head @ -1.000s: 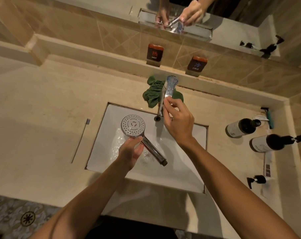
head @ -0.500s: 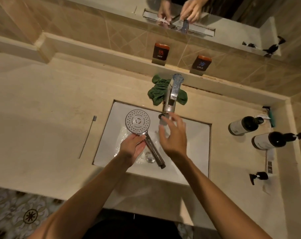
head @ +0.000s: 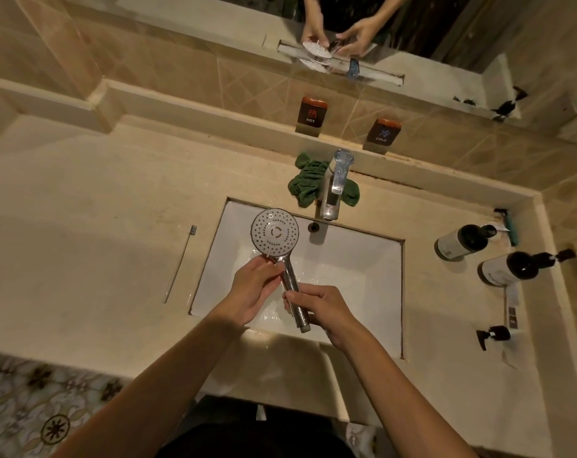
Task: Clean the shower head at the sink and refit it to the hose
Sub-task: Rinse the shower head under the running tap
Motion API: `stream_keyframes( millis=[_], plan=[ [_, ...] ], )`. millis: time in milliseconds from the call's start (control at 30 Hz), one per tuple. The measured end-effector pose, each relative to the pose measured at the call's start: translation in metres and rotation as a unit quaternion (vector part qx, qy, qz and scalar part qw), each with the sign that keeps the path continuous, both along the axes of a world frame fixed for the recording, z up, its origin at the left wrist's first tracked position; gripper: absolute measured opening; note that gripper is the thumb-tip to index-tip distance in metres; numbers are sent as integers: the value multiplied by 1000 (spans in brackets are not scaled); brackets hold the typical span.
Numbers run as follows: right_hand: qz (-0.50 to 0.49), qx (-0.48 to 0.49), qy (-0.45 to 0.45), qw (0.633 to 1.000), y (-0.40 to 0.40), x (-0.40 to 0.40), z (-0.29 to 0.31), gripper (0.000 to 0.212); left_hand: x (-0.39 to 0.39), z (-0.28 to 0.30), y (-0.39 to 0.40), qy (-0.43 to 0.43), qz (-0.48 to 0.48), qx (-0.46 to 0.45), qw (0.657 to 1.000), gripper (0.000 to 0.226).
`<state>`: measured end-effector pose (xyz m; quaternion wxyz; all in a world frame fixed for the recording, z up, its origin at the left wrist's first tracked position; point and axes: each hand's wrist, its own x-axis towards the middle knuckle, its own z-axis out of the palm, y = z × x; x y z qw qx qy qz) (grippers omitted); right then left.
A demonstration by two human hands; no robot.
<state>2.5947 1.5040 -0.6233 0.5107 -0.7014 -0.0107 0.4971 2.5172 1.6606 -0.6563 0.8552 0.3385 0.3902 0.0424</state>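
Beige stone counter [head: 92,246] surrounds the white rectangular sink [head: 353,276], which serves as reference for everything else. Sink basin wet; dark overflow hole on its far wall. Above the far rim, chrome faucet [head: 335,190] leans out over the basin, no water visible from the spout. Green cloth [head: 308,186] lies crumpled on the counter behind the faucet, partly hidden by it. To the right of the sink, two dark pump bottles [head: 462,241] lie on their sides, well apart from the basin. Over the sink's left half, the shower head [head: 274,231] is held above the basin, nozzle face up toward the camera, handle running down and toward the near rim. Left hand [head: 252,292] curls fingers and thumb around the neck just under the round face, so the face stands clear beyond the grip on the far side. Right hand [head: 327,309] wraps the lower handle with fingers curled, thumb on top; only the threaded end pokes out past this grip, near the sink's front rim. Between the two grips a short run of bare chrome handle shows. Left of the sink, a thin stick-like tool [head: 179,264] lies on the counter, well apart from the basin.
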Motion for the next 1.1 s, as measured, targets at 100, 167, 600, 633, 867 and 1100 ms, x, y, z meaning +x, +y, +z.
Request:
stream_keyframes(
  millis=[100,167,600,633,867,1100],
  plan=[
    [-7,-2,6,1000,-1,-2,5,20,1,7,-7,4,6,6,1000,48],
    [-15,1,15,1000,-2,-1,7,23,0,10,-11,11,9,8,1000,50],
    [111,43,61,991,6,-20,-3,29,-62,19,-42,17,139,18,990,49],
    [125,51,66,989,8,-25,-2,29,-70,18,-45,17,162,11,987,48],
    [247,68,102,961,29,-82,-5,31,-149,17,-62,37,313,-3,949,53],
    [416,54,110,901,41,-176,-15,32,-255,19,-100,55,454,6,890,52]
  ],
)
